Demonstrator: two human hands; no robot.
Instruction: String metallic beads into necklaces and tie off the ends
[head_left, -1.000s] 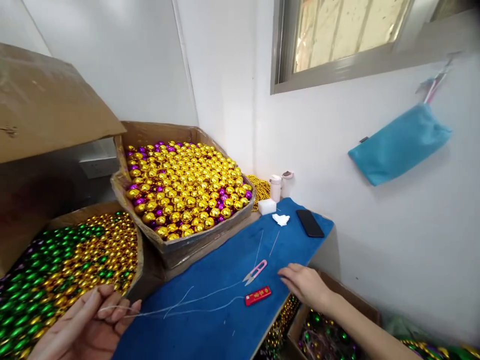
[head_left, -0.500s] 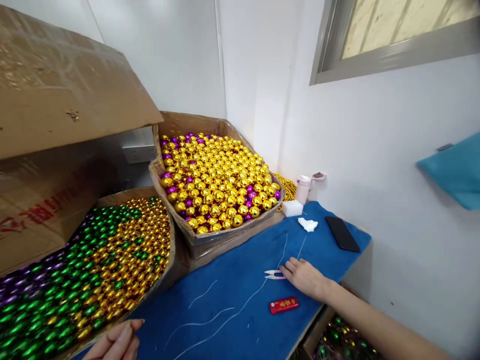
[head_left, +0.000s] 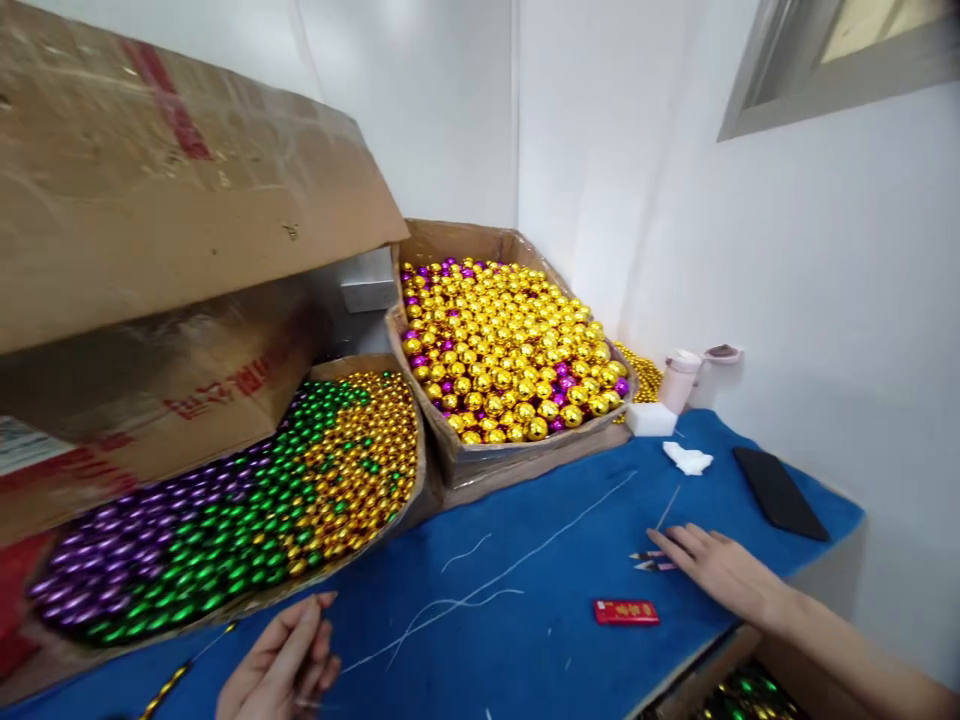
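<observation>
At the tabletop's (head_left: 525, 640) near left corner, the left hand (head_left: 281, 665) pinches the end of a thread (head_left: 480, 585) between thumb and fingers, the fingers drawn close together. A gold strip (head_left: 166, 688) lies just to its left, near the edge. Behind the hand, along the left edge, an open box (head_left: 225, 515) brims with purple, green and gold beads, under a big cardboard flap (head_left: 172, 190). From the left hand the thread runs across the blue cloth toward the far right, with a looser strand (head_left: 465, 552) curling beside it. At the far edge, toward the corner of the room, a second box (head_left: 517, 350) holds larger gold balls with some purple ones. A red lighter (head_left: 626, 611) lies near the front edge, right of the middle. Just beyond it, the right hand (head_left: 724, 570) rests flat, fingers together and stretched out, covering the snips (head_left: 646, 561); only their dark tips show at its fingertips. Whether it grips them I cannot tell. Near the far right edge sit a white block (head_left: 650, 418), a crumpled tissue (head_left: 688, 459), a pink cup (head_left: 680, 379) and a black phone (head_left: 780, 493).
</observation>
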